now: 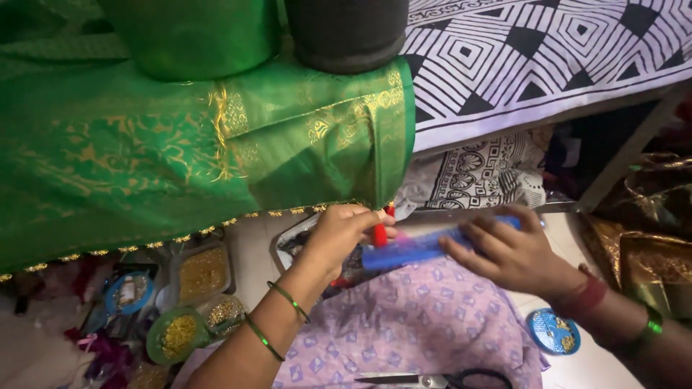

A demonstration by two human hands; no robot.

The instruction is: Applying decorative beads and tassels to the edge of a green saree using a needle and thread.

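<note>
A broad green silk cloth (144, 144) with gold woven motifs hangs across the far left of the scene, its lower edge trimmed with small gold beads, and to its right a black-and-white patterned sheet (548, 57) covers a raised surface. Nearer, a lilac printed fabric (411, 324) lies over the person's lap, with a pair of black-handled scissors (432, 379) resting on its near edge. To the near left stand small tubs of gold beads (204, 272), and a round blue tin (553, 331) sits on the floor to the right. Between the two hands, just below the green cloth's beaded corner, is a long blue strip (418, 248), flat and narrow, blurred so its make cannot be told. The right hand (504, 252) lies over its right end with fingers pressed down on it, holding it in place. The left hand (339, 234) is pinched closed on a small red tool (379, 232), thin and upright, at the strip's left end and touching the silk's edge. The silk looks light, soft and slippery, likely to slide and to snag at the beads, so it is best taken at the hemmed edge beside the trim; the red tool looks light and stiff, held well near its middle.
</note>
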